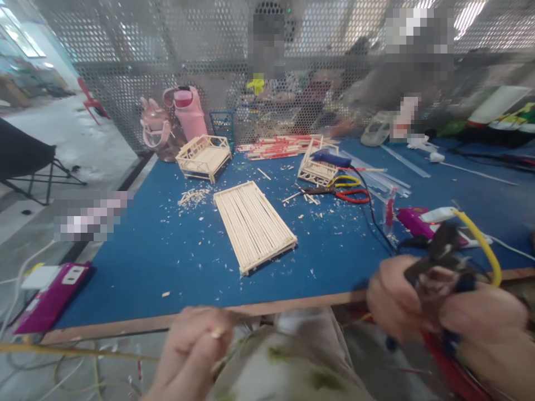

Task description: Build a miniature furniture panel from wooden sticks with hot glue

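My left hand [194,348] is closed in a pinch at the table's front edge. A small pale tip, apparently a wooden stick [216,333], shows between thumb and fingers; the rest is hidden. Off to the right, my right hand [480,320] is wrapped round dark-jawed pliers [445,242], blurred by motion, jaws upward. On the table between and beyond both hands lies a flat rectangular panel of wooden sticks [254,225]. Behind it stand a small stick-built bench [204,157] and another stick frame [313,167], with a blue glue gun [331,158] resting on it.
Red-and-orange-handled scissors [351,192] lie right of the panel. Red-tipped sticks [284,146] are piled at the back, near clear glue sticks [376,178]. Purple power strips sit left [54,298] and right [418,223]. Pink bottles [190,114] stand before a perforated metal screen [125,61].
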The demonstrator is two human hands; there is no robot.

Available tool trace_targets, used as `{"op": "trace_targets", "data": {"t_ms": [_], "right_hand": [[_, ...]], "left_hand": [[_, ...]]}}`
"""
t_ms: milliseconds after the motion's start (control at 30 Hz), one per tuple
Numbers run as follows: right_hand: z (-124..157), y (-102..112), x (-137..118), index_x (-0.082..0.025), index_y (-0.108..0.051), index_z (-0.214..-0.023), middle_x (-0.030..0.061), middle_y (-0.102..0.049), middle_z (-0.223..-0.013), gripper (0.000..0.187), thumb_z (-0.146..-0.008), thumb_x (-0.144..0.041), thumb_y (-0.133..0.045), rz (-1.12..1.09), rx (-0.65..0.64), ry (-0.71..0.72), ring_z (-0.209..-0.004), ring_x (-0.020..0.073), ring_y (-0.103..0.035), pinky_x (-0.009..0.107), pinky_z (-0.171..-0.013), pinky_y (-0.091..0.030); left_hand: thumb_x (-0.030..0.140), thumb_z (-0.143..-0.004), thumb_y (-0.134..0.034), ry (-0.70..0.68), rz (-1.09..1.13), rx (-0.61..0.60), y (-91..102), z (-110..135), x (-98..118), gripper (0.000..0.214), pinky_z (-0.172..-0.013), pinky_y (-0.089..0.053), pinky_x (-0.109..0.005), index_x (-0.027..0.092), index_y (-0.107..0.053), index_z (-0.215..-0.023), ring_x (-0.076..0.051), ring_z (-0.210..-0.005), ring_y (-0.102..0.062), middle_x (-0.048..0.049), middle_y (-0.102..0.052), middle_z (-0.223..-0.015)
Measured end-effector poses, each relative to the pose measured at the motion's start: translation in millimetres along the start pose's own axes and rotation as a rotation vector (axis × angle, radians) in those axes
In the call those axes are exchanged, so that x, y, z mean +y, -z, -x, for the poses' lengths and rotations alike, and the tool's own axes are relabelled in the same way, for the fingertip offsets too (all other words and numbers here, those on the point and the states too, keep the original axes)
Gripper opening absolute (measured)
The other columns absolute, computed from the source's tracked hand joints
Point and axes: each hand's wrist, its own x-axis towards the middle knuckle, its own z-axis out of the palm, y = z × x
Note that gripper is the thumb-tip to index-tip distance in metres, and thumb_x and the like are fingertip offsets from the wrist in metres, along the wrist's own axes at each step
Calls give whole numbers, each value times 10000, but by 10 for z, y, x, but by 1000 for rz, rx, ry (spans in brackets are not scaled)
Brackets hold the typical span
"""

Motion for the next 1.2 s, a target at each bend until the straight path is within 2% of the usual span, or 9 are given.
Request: {"op": "trace_targets", "data": {"t_ms": [133,267,333,400,467,533,600,967,1200], "right_hand": [[-315,21,301,-236,-633,-901,24,-657,-677,178,-804,-374,-578,221,79,-118,-554,169,-595,301,-533,-489],[-733,-294,628,-129,-602,-1130,170,-686,-1039,528,-713,-447,-659,497,161,-266,-948,337,-652,496,-811,-520],[-829,-384,677,-53,-535,-1244,280,-559,-1265,770,-670,-541,-692,584,313,-223,-1206,446,-499,622,-950,-404],[-811,-415,595,-63,-514,-1274,283,-495,-1335,734,-731,-537,-655,616,493,-77,-1302,457,-388,653,-1005,-321],[-707,-436,410,-149,-544,-1239,197,-574,-1263,470,-848,-408,-569,552,513,173,-1236,357,-481,548,-1003,-369],[-575,-486,193,-212,-573,-1174,91,-682,-1048,288,-899,-260,-499,453,292,424,-978,234,-615,401,-901,-438],[-468,-563,23,-220,-606,-1080,26,-697,-851,240,-897,-159,-464,447,79,541,-783,182,-611,374,-876,-410],[-303,-720,-77,-209,-624,-899,-36,-643,-720,131,-878,-143,-512,335,50,472,-715,128,-554,373,-1018,-267],[-450,-708,202,-205,-674,-819,28,-679,-805,175,-918,-170,-535,327,289,453,-794,161,-592,366,-877,-403]], "left_hand": [[485,-906,-477,250,-72,235,168,72,-154,424,-501,-431,-252,199,-653,-646,-150,-557,-521,-31,-588,-598],[329,-923,-469,125,-271,51,62,-68,-184,299,-622,-506,-245,243,-716,-1070,-162,-696,-601,-49,-648,-780],[252,-920,-461,47,-342,-4,26,-126,-187,326,-599,-501,-226,261,-675,-1166,-144,-663,-594,-32,-630,-761],[226,-899,-498,13,-397,2,19,-151,-196,319,-584,-502,-217,255,-673,-1164,-136,-649,-610,-29,-654,-766],[222,-872,-547,5,-444,49,12,-162,-200,268,-570,-509,-211,234,-693,-1096,-134,-638,-635,-29,-691,-763],[212,-853,-582,-42,-463,71,-16,-183,-192,234,-557,-515,-200,218,-693,-1059,-129,-618,-649,-23,-711,-737],[181,-847,-594,-133,-470,54,-61,-224,-174,242,-553,-516,-183,210,-677,-1072,-122,-619,-658,-19,-722,-739],[155,-883,-571,-349,-526,-31,-194,-336,-132,132,-618,-545,-173,177,-664,-974,-114,-668,-683,-30,-737,-765],[189,-834,-652,-344,-702,208,-65,-296,-313,78,-699,-548,-175,165,-706,-885,-115,-725,-685,-40,-720,-816]]}}
